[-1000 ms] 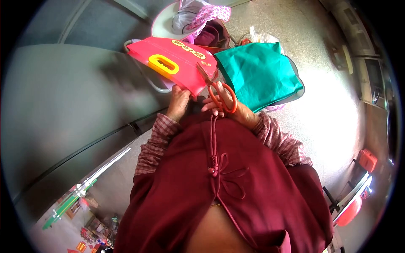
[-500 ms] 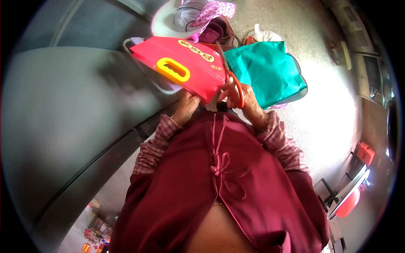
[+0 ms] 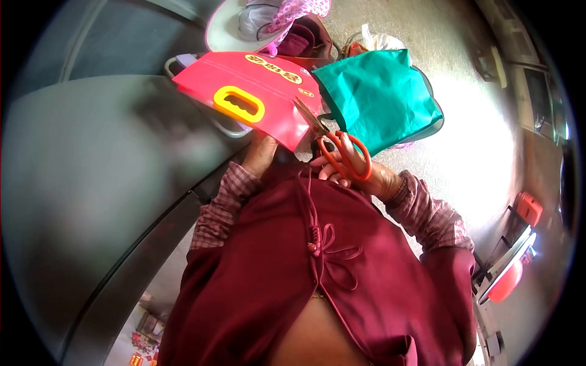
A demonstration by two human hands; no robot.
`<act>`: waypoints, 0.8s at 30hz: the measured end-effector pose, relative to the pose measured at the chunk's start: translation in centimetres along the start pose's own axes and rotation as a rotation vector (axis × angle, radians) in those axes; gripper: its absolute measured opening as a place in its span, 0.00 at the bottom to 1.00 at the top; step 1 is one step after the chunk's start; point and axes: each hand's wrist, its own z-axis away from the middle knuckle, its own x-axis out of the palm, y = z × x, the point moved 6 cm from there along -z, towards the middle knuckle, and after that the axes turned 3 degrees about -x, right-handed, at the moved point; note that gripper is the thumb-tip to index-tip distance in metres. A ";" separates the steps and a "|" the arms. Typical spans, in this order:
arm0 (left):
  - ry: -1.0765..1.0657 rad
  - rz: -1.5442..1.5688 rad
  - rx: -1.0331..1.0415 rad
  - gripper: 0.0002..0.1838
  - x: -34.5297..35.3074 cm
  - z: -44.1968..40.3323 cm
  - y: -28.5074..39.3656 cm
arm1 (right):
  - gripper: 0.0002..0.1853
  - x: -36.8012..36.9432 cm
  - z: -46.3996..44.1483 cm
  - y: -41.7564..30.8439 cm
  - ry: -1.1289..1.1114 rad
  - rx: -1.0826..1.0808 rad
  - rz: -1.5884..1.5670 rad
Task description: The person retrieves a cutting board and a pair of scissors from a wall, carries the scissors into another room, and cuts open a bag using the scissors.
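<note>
My left hand (image 3: 260, 156) grips the near edge of a red gift box (image 3: 281, 104) with a yellow plastic handle (image 3: 239, 104) and gold lettering; its fingers are mostly hidden under the box. In my right hand (image 3: 378, 178) is a pair of scissors (image 3: 368, 160) with orange handles, a finger passing through the loops. The blades point up and left, over the box's right side. A green cloth bag (image 3: 378, 97) lies just beyond my right hand.
Behind the box sit a white hat-like item with a pink rim (image 3: 223, 30) and a pink patterned cloth (image 3: 302, 15). A grey table (image 3: 79, 183) fills the left side. Far right stand a red case (image 3: 528, 208) and a red round object (image 3: 506, 283).
My right hand has drawn back down and right with the scissors, and the blades have tilted further left. The box and my left hand appear slightly further left in view.
</note>
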 end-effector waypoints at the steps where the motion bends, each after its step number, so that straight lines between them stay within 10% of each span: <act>1: -0.030 -0.366 0.194 0.20 0.2 0.3 1.3 | 0.54 0.0 0.0 0.0 -0.008 0.014 -0.005; 2: -0.060 -0.732 0.387 0.21 0.9 0.7 2.3 | 0.54 0.2 0.1 -0.1 -0.008 0.015 -0.002; 14: -0.050 -0.622 0.267 0.24 1.9 0.8 4.3 | 0.51 0.6 -0.1 -0.4 0.062 -0.012 -0.030; 20: -0.043 0.278 -0.066 0.18 0.9 0.5 -1.2 | 0.43 -0.8 -2.1 0.2 0.173 -0.251 0.083; 24: -0.145 0.094 0.049 0.22 1.2 1.0 -0.5 | 0.42 -1.5 -2.2 -2.1 0.210 -0.320 0.010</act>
